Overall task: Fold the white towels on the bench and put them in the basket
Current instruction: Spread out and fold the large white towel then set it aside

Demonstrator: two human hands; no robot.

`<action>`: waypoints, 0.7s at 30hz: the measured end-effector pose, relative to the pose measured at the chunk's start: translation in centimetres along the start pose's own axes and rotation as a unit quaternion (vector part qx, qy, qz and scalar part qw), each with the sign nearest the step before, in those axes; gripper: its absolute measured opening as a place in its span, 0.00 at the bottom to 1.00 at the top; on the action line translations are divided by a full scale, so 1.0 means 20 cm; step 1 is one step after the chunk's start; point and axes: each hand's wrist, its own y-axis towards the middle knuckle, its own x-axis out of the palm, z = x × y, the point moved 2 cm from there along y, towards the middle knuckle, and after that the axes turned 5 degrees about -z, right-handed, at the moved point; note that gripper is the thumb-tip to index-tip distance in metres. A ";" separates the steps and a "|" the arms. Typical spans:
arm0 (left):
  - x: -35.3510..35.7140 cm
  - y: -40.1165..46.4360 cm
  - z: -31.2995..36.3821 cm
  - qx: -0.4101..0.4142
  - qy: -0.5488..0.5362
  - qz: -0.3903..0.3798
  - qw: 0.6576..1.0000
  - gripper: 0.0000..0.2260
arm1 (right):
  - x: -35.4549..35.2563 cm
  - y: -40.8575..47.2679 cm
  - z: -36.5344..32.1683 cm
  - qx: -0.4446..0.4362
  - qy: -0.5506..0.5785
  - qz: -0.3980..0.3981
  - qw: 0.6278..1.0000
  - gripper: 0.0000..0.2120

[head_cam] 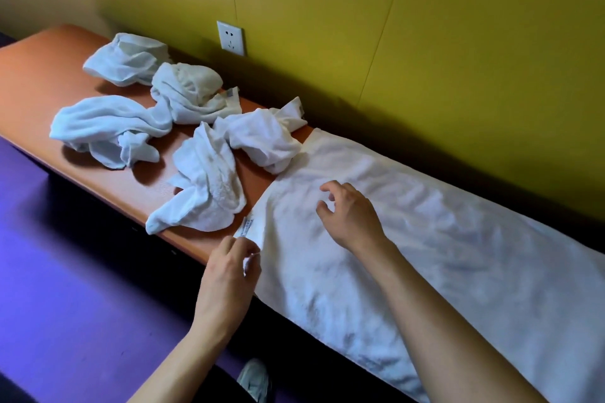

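At the near edge of the bench, my left hand pinches the near left corner of the spread towel, thumb and fingertips closed on the hem just below its little label. My right hand hovers over the same towel a little further in, fingers loosely curled, holding nothing; whether the fingertips quite touch the cloth I cannot tell.

The spread towel lies flat along the right part of the orange bench, its far edge close to the yellow wall and its near edge hanging slightly over the front. It is still rumpled in places. To the left sit the crumpled towels, five heaps by my count (two of them run together, so the count is a guess), all on the bench top near the wall socket.

I judge this the start of the first fold: one towel laid out, none folded. The basket is nowhere in view, so I shall have to look for it later.

Next, I think, my right hand needs the far left corner, so both corners can be carried over to the right end together, edges matched.
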 end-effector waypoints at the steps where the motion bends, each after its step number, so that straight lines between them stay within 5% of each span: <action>1: 0.00 -0.02 0.06 0.024 -0.019 -0.014 0.999 0.09 | -0.01 0.03 0.01 0.018 0.018 0.006 1.000 0.17; 8: 0.05 -0.15 0.33 0.084 -0.075 -0.070 0.991 0.09 | -0.08 0.32 -0.05 0.147 0.097 -0.030 0.984 0.37; 16: 0.03 -0.19 0.43 0.145 -0.088 -0.091 0.981 0.04 | -0.08 0.53 0.16 0.212 0.222 0.052 0.950 0.08; 21: 0.08 -0.26 0.63 0.192 -0.112 -0.120 0.968 0.04 | -0.31 0.36 0.43 0.163 0.285 0.162 0.931 0.17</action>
